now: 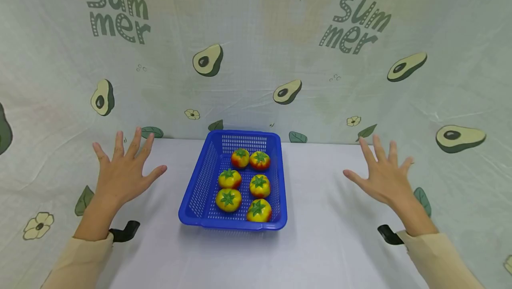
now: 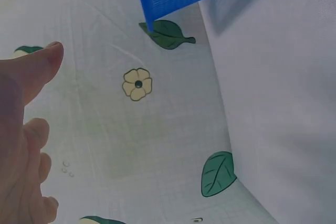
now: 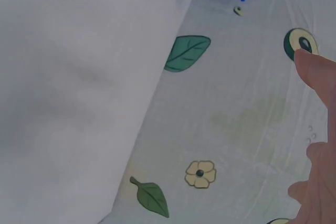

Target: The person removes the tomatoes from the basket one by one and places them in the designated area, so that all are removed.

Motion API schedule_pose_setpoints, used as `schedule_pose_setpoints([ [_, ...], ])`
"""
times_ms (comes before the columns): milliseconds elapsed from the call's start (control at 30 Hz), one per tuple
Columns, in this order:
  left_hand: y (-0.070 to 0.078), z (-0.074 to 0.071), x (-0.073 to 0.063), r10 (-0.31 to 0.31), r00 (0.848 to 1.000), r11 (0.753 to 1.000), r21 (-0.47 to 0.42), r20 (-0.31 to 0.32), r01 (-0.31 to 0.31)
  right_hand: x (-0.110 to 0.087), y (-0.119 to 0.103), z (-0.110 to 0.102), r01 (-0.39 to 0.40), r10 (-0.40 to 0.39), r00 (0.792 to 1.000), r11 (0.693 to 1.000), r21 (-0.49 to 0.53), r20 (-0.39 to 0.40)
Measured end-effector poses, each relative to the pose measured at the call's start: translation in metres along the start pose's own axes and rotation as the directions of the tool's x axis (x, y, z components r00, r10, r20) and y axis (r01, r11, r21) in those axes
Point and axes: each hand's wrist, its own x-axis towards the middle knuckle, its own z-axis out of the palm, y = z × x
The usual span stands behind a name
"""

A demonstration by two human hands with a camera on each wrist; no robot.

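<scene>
A blue plastic basket [image 1: 233, 223] with mesh walls stands on the white table [image 1: 320, 235]. Inside it lie several yellow-and-red tomato-like fruits with green star-shaped tops, among them one fruit [image 1: 228, 200] at the front left and another [image 1: 260, 161] at the back right. My left hand [image 1: 124, 171] hovers to the left of the basket, fingers spread and holding nothing. On the other side, my right hand [image 1: 382, 171] is held in the air with its fingers spread too, apart from the basket. Each wrist view shows a corner of the basket beyond the thumb.
Behind the table hangs a pale cloth [image 1: 248, 26] printed with avocados, leaves, flowers and lettering. It also runs down along both sides. A black strap piece [image 1: 125, 231] sits at the left wrist, and a similar one [image 1: 390, 234] at the right.
</scene>
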Motion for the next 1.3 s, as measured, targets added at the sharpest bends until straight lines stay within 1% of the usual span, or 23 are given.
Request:
schedule_pose_setpoints([
  [267,-0.002,0.001,-0.001,-0.004,1.0,1.0,-0.011,-0.003,0.004,0.017,-0.014,-0.002,0.029,-0.029,1.0,1.0,-0.004,0.001],
  [400,-0.001,0.001,0.0,0.0,1.0,1.0,-0.024,-0.003,0.0,0.024,-0.02,-0.002,0.037,-0.037,0.999,0.999,-0.01,0.006],
  [533,0.001,0.001,0.003,0.003,1.0,1.0,-0.031,0.001,-0.003,0.032,-0.028,-0.005,0.049,-0.049,0.999,0.999,0.006,0.0],
  [800,0.009,0.006,0.009,0.022,1.0,0.999,-0.039,0.0,-0.022,0.047,-0.045,-0.013,0.086,-0.086,0.996,0.996,0.007,-0.013],
  [867,0.011,0.005,0.009,0.02,1.0,0.999,-0.041,0.002,-0.02,0.05,-0.049,-0.014,0.095,-0.095,0.995,0.995,0.014,-0.013],
  [1100,0.018,0.005,0.01,0.024,1.0,0.996,-0.09,-0.004,-0.024,0.061,-0.065,-0.016,0.117,-0.117,0.993,0.993,0.021,-0.009],
  [1300,0.02,0.005,0.014,0.037,0.999,0.991,-0.131,0.004,-0.036,0.071,-0.075,-0.017,0.137,-0.137,0.99,0.99,0.023,0.022],
])
